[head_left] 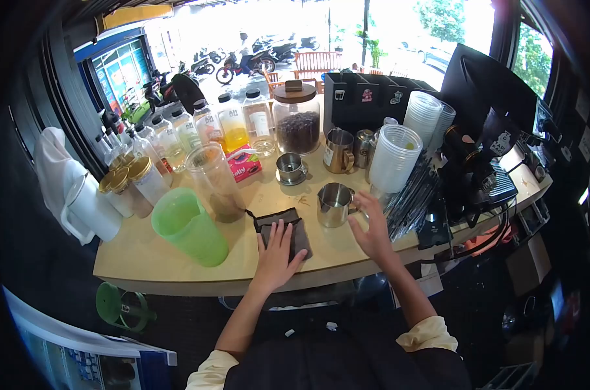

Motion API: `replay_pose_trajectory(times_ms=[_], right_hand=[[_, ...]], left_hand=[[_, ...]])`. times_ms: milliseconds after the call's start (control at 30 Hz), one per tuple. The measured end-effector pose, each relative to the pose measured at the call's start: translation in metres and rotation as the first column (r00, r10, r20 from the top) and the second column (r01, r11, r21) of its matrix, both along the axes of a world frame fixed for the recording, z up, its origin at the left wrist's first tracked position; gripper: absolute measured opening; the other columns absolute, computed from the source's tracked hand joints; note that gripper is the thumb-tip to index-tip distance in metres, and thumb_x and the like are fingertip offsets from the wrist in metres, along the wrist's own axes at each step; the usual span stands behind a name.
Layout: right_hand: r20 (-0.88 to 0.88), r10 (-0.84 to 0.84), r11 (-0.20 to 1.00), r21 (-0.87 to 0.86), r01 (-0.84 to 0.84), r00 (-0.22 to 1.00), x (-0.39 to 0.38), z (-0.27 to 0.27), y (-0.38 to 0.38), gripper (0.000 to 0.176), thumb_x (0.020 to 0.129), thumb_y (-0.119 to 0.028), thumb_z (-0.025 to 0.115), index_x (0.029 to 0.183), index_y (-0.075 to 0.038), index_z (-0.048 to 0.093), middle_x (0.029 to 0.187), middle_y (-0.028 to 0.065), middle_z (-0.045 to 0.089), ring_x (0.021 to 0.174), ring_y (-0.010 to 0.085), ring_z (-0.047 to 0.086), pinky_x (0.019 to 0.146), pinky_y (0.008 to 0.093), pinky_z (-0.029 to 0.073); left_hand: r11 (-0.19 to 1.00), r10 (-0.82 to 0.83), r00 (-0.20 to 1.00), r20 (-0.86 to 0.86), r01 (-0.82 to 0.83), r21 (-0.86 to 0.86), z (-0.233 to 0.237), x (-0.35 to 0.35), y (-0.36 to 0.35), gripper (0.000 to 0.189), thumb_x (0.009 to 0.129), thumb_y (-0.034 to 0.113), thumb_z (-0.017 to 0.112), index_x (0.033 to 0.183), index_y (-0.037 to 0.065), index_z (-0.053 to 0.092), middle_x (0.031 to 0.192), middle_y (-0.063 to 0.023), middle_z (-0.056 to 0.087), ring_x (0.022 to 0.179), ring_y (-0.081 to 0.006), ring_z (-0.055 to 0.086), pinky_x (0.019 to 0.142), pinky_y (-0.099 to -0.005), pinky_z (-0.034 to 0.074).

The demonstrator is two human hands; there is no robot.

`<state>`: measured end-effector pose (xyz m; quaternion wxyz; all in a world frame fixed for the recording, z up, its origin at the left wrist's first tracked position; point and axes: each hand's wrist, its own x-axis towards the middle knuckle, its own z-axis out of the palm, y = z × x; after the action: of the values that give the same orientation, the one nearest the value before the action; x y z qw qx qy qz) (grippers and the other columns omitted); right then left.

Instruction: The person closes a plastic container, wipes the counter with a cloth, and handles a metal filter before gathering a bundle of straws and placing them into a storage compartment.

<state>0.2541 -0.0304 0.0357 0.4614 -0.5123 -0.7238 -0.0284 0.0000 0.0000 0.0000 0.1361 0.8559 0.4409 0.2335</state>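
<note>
My left hand (278,255) lies flat with fingers spread on a folded dark grey cloth (299,235) near the counter's front edge. Just right of the steel milk pitcher (334,209), my right hand (371,229) is open, thumb and fingers apart, fingertips right at the pitcher's handle. The pitcher stands upright on the wooden counter (256,195). Behind it are a second, bronze-toned milk pitcher (337,155) and a small metal cup (289,170) on a saucer. Left of the cloth stand a green plastic jug (189,229) and a tall clear pitcher (215,185).
Syrup bottles (231,123) and a jar of coffee beans (297,123) line the back. Stacked plastic cups (393,159) and a bundle of wrapped straws (412,198) stand at right, beside a black coffee machine (464,156). A white kettle (90,205) is far left.
</note>
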Motion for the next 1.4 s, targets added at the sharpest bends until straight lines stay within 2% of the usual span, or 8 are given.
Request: replay_pose_trajectory(times_ms=[67,433,567,667,833,933,1133,1400], right_hand=[[-0.162,-0.045,0.993,-0.112,0.027,0.986,0.001,-0.006,0.009,0.051,0.082,-0.013,0.065,0.126,0.0,0.042,0.125,0.0197,0.043,0.11,0.0324,0.05,0.096,0.0378,0.039],[-0.175,-0.058,0.989,-0.144,0.033,0.983,-0.005,-0.019,0.046,0.052,0.076,-0.006,0.068,0.122,0.001,0.045,0.111,0.0184,0.044,0.107,0.0324,0.05,0.091,0.0369,0.042],[0.057,-0.249,0.964,0.113,0.242,0.967,-0.023,0.011,0.036,0.052,0.074,-0.006,0.069,0.12,-0.001,0.046,0.12,0.0192,0.043,0.106,0.0332,0.049,0.09,0.0375,0.042],[-0.063,-0.062,0.988,0.136,0.07,0.996,-0.048,0.037,0.03,0.051,0.074,-0.006,0.068,0.12,-0.002,0.047,0.124,0.0188,0.041,0.108,0.0334,0.048,0.09,0.0382,0.041],[-0.186,0.275,0.954,-0.068,-0.291,0.943,-0.117,0.038,0.038,0.051,0.075,-0.008,0.068,0.121,-0.004,0.046,0.124,0.0149,0.04,0.109,0.029,0.049,0.086,0.0369,0.045],[-0.382,0.4,0.795,-0.307,-0.523,0.833,-0.156,0.014,0.049,0.055,0.075,-0.009,0.069,0.125,-0.004,0.044,0.124,0.012,0.042,0.113,0.0243,0.047,0.087,0.0355,0.044],[-0.658,0.447,0.433,-0.434,-0.79,0.606,-0.217,-0.022,0.059,0.068,0.082,-0.012,0.066,0.136,-0.002,0.026,0.14,0.0151,0.031,0.13,0.0307,0.036,0.1,0.0406,0.04],[-0.647,0.426,0.51,-0.406,-0.758,0.633,-0.222,-0.024,0.063,0.07,0.082,-0.013,0.066,0.137,0.0,0.024,0.142,0.0176,0.029,0.128,0.0324,0.037,0.098,0.0416,0.041]], left_hand=[[0.998,0.053,0.978,-0.201,-0.044,0.052,0.0,0.002,0.001,0.083,0.087,0.06,0.041,0.142,0.001,0.024,0.149,-0.0204,0.018,0.139,-0.0335,0.016,0.108,-0.0597,0.004],[0.998,0.066,0.962,-0.265,-0.059,0.036,0.001,0.014,0.029,0.082,0.086,0.061,0.04,0.142,0.002,0.026,0.149,-0.0181,0.021,0.139,-0.0296,0.017,0.11,-0.0575,0.004],[0.989,-0.04,0.996,0.084,0.027,0.149,0.029,-0.011,0.011,0.063,0.086,0.039,0.057,0.133,0.001,0.04,0.139,-0.0164,0.039,0.134,-0.0314,0.03,0.108,-0.053,0.02],[0.869,-0.151,0.885,0.439,-0.093,0.486,0.056,-0.049,-0.014,0.032,0.077,0.009,0.065,0.108,0.001,0.057,0.11,-0.0107,0.06,0.102,-0.0298,0.056,0.095,-0.0426,0.039],[0.552,0.029,0.657,0.753,-0.639,0.536,0.033,-0.114,-0.02,0.074,0.069,0.014,0.075,0.13,0.001,0.034,0.127,-0.0156,0.041,0.116,-0.0284,0.045,0.094,-0.0387,0.039],[0.693,0.298,0.594,0.747,-0.673,0.259,0.031,-0.126,-0.013,0.097,0.063,0.018,0.081,0.137,0.002,0.019,0.135,-0.0163,0.028,0.123,-0.0274,0.037,0.096,-0.0389,0.038],[0.882,0.235,0.519,0.822,-0.469,0.044,0.018,-0.13,0.011,0.103,0.058,0.012,0.084,0.137,0.0,0.02,0.126,-0.018,0.042,0.115,-0.0278,0.048,0.095,-0.0386,0.042],[0.904,0.195,0.561,0.805,-0.42,0.073,0.017,-0.15,0.024,0.101,0.058,0.009,0.084,0.136,0.0,0.021,0.119,-0.0172,0.05,0.107,-0.0267,0.054,0.09,-0.037,0.045]])
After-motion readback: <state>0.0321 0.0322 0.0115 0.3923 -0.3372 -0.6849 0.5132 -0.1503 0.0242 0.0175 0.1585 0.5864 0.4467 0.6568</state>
